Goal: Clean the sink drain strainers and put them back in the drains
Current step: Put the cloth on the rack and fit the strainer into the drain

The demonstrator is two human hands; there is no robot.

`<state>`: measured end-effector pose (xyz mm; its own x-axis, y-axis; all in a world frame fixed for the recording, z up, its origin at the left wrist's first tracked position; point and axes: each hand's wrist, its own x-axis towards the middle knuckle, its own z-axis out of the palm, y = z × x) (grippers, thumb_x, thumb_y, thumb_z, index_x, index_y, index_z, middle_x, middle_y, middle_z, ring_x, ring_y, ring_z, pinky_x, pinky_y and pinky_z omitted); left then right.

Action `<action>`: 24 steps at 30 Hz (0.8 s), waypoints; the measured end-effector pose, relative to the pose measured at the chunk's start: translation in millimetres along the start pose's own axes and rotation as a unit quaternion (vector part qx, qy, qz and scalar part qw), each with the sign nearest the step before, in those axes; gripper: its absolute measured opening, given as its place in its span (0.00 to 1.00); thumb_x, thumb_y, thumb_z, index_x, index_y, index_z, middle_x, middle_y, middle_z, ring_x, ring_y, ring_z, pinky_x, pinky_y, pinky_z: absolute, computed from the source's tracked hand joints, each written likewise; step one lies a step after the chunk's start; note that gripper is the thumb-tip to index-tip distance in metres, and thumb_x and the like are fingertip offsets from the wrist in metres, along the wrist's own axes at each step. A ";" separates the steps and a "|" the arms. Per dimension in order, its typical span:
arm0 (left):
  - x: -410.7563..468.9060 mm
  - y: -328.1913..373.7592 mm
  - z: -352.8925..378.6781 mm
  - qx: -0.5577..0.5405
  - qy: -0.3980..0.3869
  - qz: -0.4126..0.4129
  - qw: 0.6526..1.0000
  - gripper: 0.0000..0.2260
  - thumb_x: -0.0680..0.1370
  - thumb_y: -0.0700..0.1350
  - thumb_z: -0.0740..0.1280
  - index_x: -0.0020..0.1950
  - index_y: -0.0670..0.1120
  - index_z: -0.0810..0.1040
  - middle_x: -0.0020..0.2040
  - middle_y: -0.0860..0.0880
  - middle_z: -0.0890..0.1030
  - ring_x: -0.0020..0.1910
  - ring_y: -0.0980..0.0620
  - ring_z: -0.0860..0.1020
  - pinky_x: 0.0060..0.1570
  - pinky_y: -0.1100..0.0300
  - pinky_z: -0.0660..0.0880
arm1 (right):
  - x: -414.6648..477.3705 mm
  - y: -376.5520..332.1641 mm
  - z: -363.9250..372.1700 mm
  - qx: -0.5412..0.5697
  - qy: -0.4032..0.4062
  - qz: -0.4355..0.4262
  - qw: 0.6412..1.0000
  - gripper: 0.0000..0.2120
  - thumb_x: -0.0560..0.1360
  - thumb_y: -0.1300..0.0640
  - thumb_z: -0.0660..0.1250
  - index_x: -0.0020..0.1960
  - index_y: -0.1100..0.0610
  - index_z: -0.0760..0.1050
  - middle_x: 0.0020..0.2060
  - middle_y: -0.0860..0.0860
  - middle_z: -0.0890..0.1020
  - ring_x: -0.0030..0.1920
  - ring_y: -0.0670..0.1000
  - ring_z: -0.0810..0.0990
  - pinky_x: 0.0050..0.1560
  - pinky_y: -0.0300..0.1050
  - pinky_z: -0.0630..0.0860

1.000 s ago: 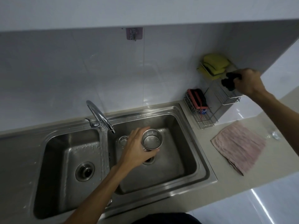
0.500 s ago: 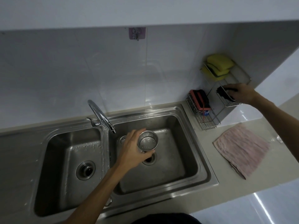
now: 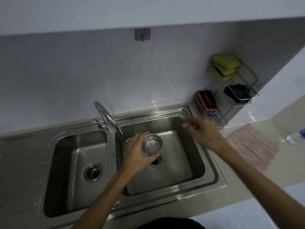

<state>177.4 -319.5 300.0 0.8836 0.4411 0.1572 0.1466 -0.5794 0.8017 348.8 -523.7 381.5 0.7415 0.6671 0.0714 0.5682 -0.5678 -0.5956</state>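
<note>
My left hand [image 3: 137,152] grips a steel cup-shaped drain strainer [image 3: 152,144], mouth up, above the right basin's open drain [image 3: 156,161]. Another small steel piece [image 3: 128,141] lies on the basin floor behind my left hand, mostly hidden. My right hand [image 3: 202,133] is blurred over the right basin's far right corner, fingers loosely curled and holding nothing. The left basin's drain [image 3: 92,172] has its strainer seated in it.
A chrome faucet [image 3: 108,119] arches over the divider between basins. A wire rack [image 3: 234,90] at the back right holds yellow sponges [image 3: 225,65], a dark scrubber [image 3: 238,94] and a red-black sponge [image 3: 206,100]. A pink cloth [image 3: 254,146] and a plastic bottle [image 3: 295,137] lie on the counter.
My right hand left the dark scrubber in the wire rack and swung down-left over the right basin. My left hand kept hold of the strainer, nearly still.
</note>
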 end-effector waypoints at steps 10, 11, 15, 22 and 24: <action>-26.7 4.9 -7.2 -0.021 0.000 -0.007 1.000 0.38 0.62 0.45 0.85 0.69 0.44 0.74 0.59 0.53 0.74 0.60 0.51 0.75 0.60 0.51 0.75 | -34.8 -62.4 92.8 0.171 -0.047 0.137 0.975 0.09 0.76 0.61 0.72 0.56 0.59 0.81 0.43 0.48 0.84 0.31 0.50 0.86 0.35 0.47 0.85; -28.7 1.1 -10.3 -0.023 -0.018 -0.012 1.000 0.39 0.62 0.45 0.84 0.70 0.44 0.73 0.60 0.52 0.74 0.62 0.49 0.75 0.61 0.51 0.75 | -36.3 -64.8 95.4 0.161 -0.047 0.136 0.976 0.09 0.75 0.62 0.72 0.55 0.59 0.81 0.42 0.47 0.83 0.31 0.49 0.85 0.35 0.45 0.85; -39.2 -13.7 -26.9 -0.136 -0.100 -0.103 0.980 0.36 0.68 0.49 0.81 0.73 0.50 0.71 0.65 0.53 0.76 0.64 0.56 0.76 0.61 0.61 0.75 | -40.1 -74.2 105.1 0.134 -0.044 0.142 0.980 0.09 0.73 0.65 0.71 0.53 0.58 0.82 0.41 0.46 0.84 0.32 0.44 0.84 0.33 0.34 0.81; -65.6 -57.3 -73.3 -0.196 0.040 -0.262 0.944 0.11 0.71 0.31 0.74 0.43 0.48 0.82 0.36 0.55 0.83 0.37 0.55 0.81 0.36 0.69 0.76 | -50.2 -130.5 155.0 0.162 -0.076 0.146 0.973 0.07 0.72 0.65 0.71 0.50 0.57 0.82 0.37 0.49 0.84 0.25 0.48 0.83 0.26 0.40 0.79; -77.5 -75.0 -94.1 -0.184 0.078 -0.288 0.937 0.10 0.69 0.32 0.74 0.39 0.46 0.80 0.32 0.55 0.81 0.32 0.60 0.78 0.33 0.69 0.74 | -47.6 -153.0 178.6 0.149 -0.091 0.139 0.975 0.06 0.73 0.63 0.72 0.49 0.57 0.81 0.36 0.49 0.84 0.25 0.47 0.83 0.25 0.38 0.78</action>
<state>56.1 -245.8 282.0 0.6258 0.7189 -0.3026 0.3905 0.0470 0.9194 162.9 -382.4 326.3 0.7611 0.5970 -0.2537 0.2045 -0.5920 -0.7795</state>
